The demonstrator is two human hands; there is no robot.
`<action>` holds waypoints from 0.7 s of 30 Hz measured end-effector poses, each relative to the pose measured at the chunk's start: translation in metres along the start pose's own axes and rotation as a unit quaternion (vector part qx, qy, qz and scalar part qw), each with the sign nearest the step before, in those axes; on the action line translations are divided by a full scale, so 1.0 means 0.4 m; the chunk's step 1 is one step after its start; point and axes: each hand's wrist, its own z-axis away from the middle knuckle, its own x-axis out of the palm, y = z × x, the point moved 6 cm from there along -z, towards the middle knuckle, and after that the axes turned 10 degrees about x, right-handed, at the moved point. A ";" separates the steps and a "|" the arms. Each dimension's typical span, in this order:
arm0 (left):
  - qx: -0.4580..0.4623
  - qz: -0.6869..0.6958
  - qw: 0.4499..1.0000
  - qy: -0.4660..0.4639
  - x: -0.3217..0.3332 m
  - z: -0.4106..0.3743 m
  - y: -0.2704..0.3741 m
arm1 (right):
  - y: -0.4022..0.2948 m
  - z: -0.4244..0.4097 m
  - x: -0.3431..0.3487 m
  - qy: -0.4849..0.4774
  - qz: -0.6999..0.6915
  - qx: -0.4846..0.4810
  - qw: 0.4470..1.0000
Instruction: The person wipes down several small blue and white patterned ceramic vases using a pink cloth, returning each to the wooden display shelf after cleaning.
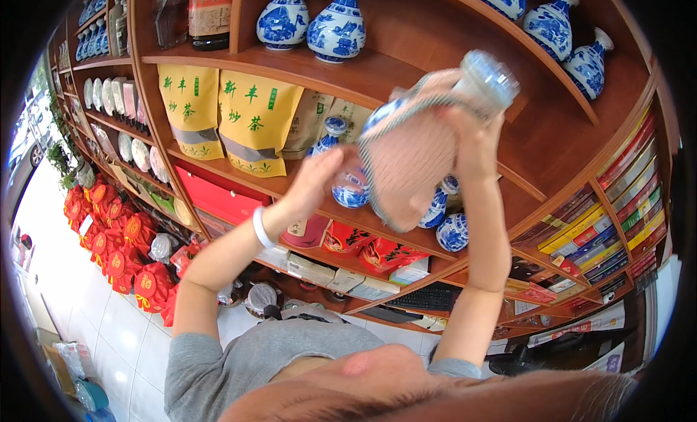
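Observation:
A pinkish cloth with a striped edge hangs in front of the shelves, draped over a blue-and-white porcelain bottle. The shiny top of this bottle sticks out at the upper right, tilted and blurred. My right hand grips the bottle near its neck, together with part of the cloth. On the other side, my left hand is raised close to the cloth's left edge, a white bangle on its wrist. Its fingertips are blurred, so contact with the cloth is unclear. Most of the bottle's body is hidden.
Blue-and-white porcelain bottles line the wooden shelf above, with several more below. Yellow tea pouches stand at the left. Red cloth-covered jars crowd the floor. Stacked cartons fill cubbies at the right.

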 end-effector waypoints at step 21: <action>-0.181 0.243 0.917 0.258 -0.114 0.307 -0.232 | 0.505 0.340 0.111 -0.003 -0.121 0.233 0.965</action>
